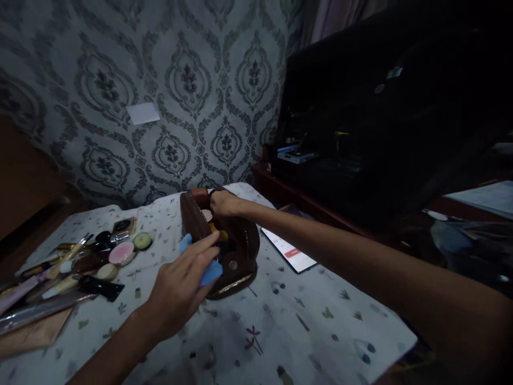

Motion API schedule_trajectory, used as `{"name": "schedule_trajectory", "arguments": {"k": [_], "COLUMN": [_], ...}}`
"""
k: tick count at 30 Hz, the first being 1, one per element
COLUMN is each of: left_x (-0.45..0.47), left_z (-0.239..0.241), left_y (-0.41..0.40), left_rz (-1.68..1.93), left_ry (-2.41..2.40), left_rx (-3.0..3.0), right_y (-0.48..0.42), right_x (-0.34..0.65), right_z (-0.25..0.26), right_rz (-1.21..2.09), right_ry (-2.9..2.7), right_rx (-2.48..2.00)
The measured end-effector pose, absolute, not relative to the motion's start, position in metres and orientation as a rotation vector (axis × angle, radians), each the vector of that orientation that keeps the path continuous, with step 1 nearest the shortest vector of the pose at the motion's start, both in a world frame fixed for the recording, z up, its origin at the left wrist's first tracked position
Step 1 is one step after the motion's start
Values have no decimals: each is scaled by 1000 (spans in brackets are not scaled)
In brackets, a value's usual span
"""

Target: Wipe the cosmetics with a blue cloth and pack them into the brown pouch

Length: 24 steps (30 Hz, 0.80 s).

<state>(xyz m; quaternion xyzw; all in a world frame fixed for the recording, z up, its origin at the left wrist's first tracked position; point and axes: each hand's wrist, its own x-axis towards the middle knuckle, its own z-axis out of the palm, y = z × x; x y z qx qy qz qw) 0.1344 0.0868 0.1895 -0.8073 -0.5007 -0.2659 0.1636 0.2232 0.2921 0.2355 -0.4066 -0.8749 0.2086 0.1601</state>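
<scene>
A brown cosmetic bag (245, 251) stands unzipped on the patterned cloth, its metal zip teeth showing along the near edge. My left hand (180, 280) is at the bag's near left side, fingers closed over a blue cloth (211, 271) that shows on both sides of them. At the bag's far rim, my right hand (225, 204) has its fingers curled; they look closed on the bag's edge, though the fingertips are partly hidden. Inside the opening I see a yellow item (222, 234) and a small pale pink round item (207, 215).
Makeup brushes, compacts and tubes lie in a pile at the left, with a pink round compact (122, 252) and a green-topped jar (142, 241). A phone (294, 254) with a lit screen lies under my right forearm. A large black screen (360, 117) stands behind, right.
</scene>
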Motion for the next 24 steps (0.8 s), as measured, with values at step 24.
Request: {"name": "schedule_trajectory", "arguments": {"k": [24], "left_x": [-122], "left_z": [196], "left_y": [-74], "left_rz": [-360], "left_ry": [-2810], "left_rx": [-758], "right_y": [110], "right_x": [214], "right_z": [155], "right_rz": [647], "right_ry": [-2306], "right_rx": [-86]}}
